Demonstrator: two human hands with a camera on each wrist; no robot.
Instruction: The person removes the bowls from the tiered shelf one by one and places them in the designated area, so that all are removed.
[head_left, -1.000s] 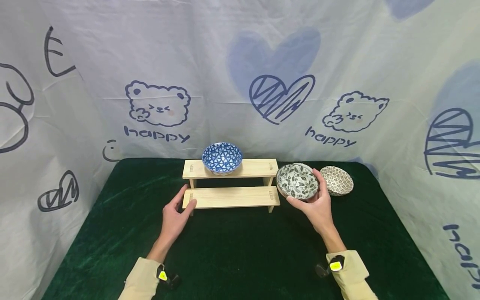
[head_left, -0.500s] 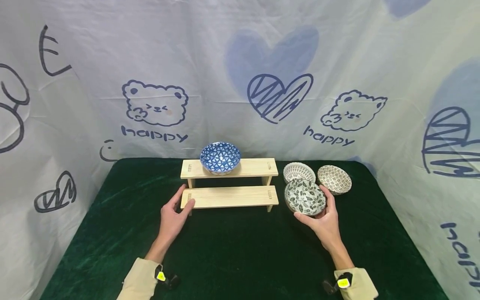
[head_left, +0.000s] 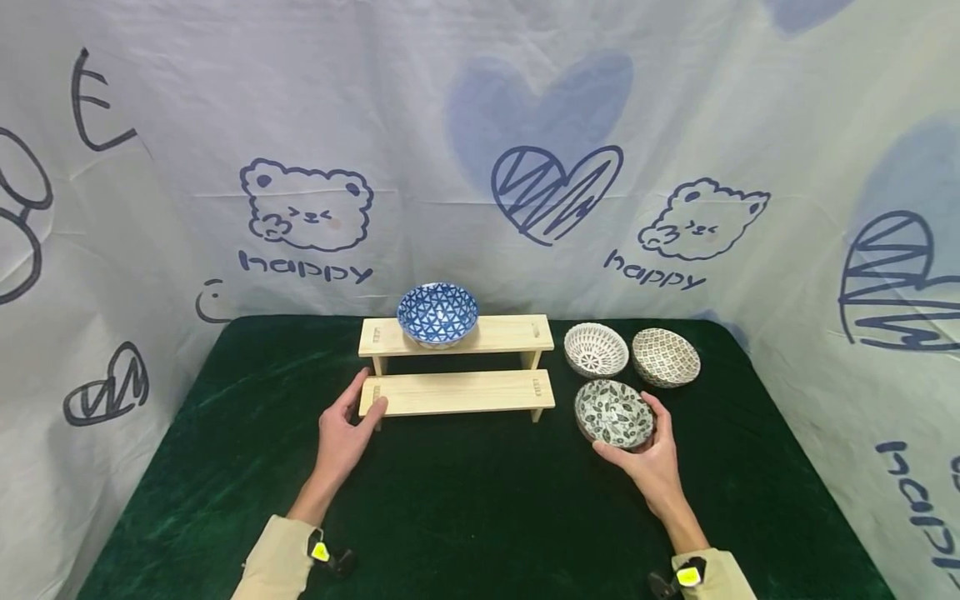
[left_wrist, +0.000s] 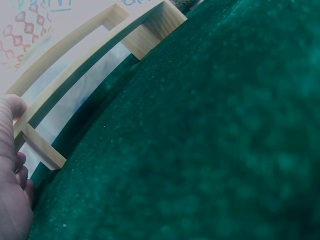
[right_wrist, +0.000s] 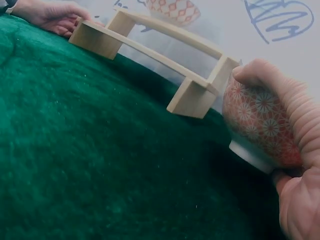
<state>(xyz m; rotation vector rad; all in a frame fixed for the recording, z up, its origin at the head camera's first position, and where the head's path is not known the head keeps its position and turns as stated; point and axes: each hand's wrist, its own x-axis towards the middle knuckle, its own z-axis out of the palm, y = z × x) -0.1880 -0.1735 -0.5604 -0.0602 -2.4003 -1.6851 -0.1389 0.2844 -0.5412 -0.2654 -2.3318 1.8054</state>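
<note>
My right hand [head_left: 656, 468] grips a small bowl with a dark leaf pattern inside [head_left: 613, 414], thumb at the near side and fingers round the right side. In the right wrist view the bowl's outside [right_wrist: 262, 112] shows a flower pattern above a white foot, which is held over the cloth. My left hand [head_left: 342, 442] holds the left end of a two-step wooden stand [head_left: 457, 393], its thumb on the lower board. A blue and white bowl [head_left: 438, 314] sits on the upper board, left of its middle.
Right of the stand, a white patterned bowl [head_left: 596, 350] and a brown-patterned bowl [head_left: 666, 358] rest side by side on the dark green cloth [head_left: 480, 508]. Behind the table hangs a pale printed curtain [head_left: 420, 125].
My right hand has carried the leaf-patterned bowl right and nearer to me, away from the stand's right end. The white patterned bowl behind it has come into view. My left hand keeps its place.
</note>
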